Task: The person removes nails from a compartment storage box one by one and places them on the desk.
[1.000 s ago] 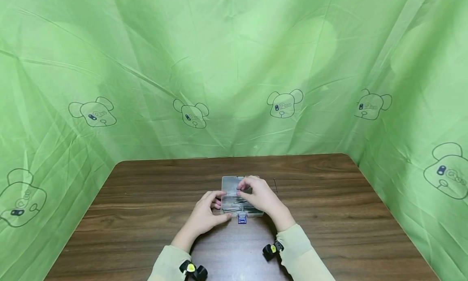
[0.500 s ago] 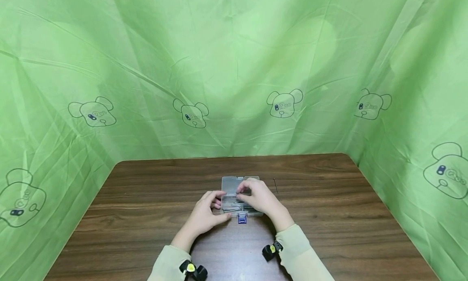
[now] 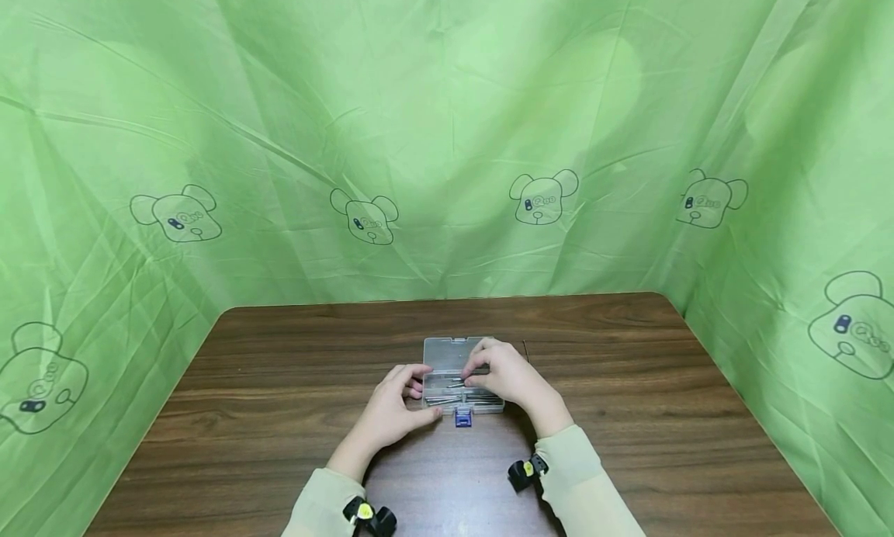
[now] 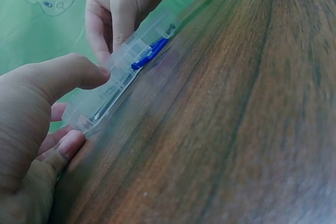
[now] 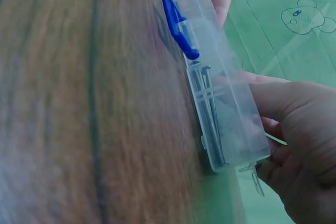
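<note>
A small clear plastic box (image 3: 447,393) lies open on the wooden table (image 3: 279,382), its lid (image 3: 447,352) folded back and a blue latch (image 3: 462,418) at its near edge. Thin metal pins (image 3: 443,400) lie inside. My left hand (image 3: 424,400) grips the box's left end, thumb (image 4: 79,72) on the front wall and fingers behind. My right hand (image 3: 469,375) hovers over the box's right half and pinches a thin metal pin (image 3: 457,382) at its fingertips. In the right wrist view that hand (image 5: 299,124) sits behind the box (image 5: 220,103), with a pin (image 5: 256,178) showing below its fingers.
One more thin pin (image 3: 527,355) lies on the table just right of the box. Green cloth with bear prints (image 3: 447,172) walls the table at the back and both sides. Bare wood spreads to the left, right and front of the box.
My right hand has shifted a little right and toward me over the box, now lower over the pins. The left hand and the box have stayed put.
</note>
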`<state>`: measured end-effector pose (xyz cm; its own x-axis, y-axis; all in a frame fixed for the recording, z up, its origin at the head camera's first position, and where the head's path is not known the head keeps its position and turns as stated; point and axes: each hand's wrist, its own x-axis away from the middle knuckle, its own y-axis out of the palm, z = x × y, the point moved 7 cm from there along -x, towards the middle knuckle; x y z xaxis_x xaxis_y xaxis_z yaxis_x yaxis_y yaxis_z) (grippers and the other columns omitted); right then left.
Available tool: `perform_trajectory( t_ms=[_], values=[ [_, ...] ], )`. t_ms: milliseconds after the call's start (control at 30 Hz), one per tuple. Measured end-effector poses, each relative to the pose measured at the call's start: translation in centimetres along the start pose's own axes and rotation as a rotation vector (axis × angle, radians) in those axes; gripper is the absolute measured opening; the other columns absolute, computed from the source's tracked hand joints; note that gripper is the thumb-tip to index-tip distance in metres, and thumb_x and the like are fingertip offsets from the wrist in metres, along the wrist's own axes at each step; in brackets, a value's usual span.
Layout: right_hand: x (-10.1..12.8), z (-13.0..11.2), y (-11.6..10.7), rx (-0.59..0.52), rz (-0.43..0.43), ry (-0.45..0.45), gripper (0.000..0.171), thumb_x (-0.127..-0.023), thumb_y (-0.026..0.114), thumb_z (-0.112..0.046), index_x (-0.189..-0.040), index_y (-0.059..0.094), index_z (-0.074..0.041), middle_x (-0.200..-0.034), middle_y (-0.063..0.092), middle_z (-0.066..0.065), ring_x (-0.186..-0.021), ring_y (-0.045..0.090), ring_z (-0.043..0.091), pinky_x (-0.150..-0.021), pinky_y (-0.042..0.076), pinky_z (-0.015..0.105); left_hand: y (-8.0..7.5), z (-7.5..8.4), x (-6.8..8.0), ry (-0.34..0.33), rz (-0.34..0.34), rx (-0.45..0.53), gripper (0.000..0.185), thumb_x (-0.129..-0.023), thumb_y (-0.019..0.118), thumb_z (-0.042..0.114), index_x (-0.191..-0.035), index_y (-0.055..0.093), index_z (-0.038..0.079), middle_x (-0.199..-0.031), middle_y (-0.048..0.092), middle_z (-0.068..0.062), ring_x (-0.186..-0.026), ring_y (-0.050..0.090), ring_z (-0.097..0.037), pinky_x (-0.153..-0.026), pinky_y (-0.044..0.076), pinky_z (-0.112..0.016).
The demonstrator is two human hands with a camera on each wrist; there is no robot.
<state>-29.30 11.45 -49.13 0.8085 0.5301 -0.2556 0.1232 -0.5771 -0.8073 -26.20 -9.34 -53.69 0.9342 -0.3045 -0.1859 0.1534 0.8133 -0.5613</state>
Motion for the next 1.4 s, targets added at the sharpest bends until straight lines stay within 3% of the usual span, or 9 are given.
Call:
perform_trajectory(
  t_ms=[367, 933, 1400],
  values=[
    [-0.1, 0.2, 0.4, 0.041, -0.020, -0.055, 0.005, -0.090, 0.090, -0.013, -0.094, 0.089, -0.014, -0.099, 0.069, -0.004, -0.098, 0.065, 0.017, -0.090, 0.056, 0.034, 0.1, -0.1, 0.0, -0.003, 0.002, 0.003, 0.070, -0.079, 0.100, 0.026, -0.140, 0.068, 0.014, -0.120, 0.065, -0.001, -0.098, 0.067, -0.013, -0.092, 0.058, -0.029],
    [0.2, -0.6, -0.5, 0.098, -0.114, -0.034, 0.004, -0.089, 0.090, -0.012, -0.090, 0.086, -0.012, -0.104, 0.068, -0.001, -0.104, 0.066, 0.021, -0.098, 0.056, 0.039, 0.1, 0.0, 0.0, 0.002, -0.005, 0.001, 0.070, -0.079, 0.100, 0.028, -0.140, 0.068, 0.015, -0.123, 0.066, -0.002, -0.099, 0.067, -0.013, -0.091, 0.058, -0.030],
    [0.2, -0.3, -0.3, 0.106, -0.113, 0.000, 0.003, -0.089, 0.090, -0.013, -0.089, 0.087, -0.013, -0.102, 0.067, -0.003, -0.102, 0.066, 0.021, -0.097, 0.056, 0.040, 0.2, 0.0, 0.0, -0.004, -0.008, 0.017, 0.070, -0.080, 0.100, 0.029, -0.140, 0.068, 0.015, -0.120, 0.065, -0.001, -0.099, 0.066, -0.013, -0.092, 0.058, -0.030]
  ],
)
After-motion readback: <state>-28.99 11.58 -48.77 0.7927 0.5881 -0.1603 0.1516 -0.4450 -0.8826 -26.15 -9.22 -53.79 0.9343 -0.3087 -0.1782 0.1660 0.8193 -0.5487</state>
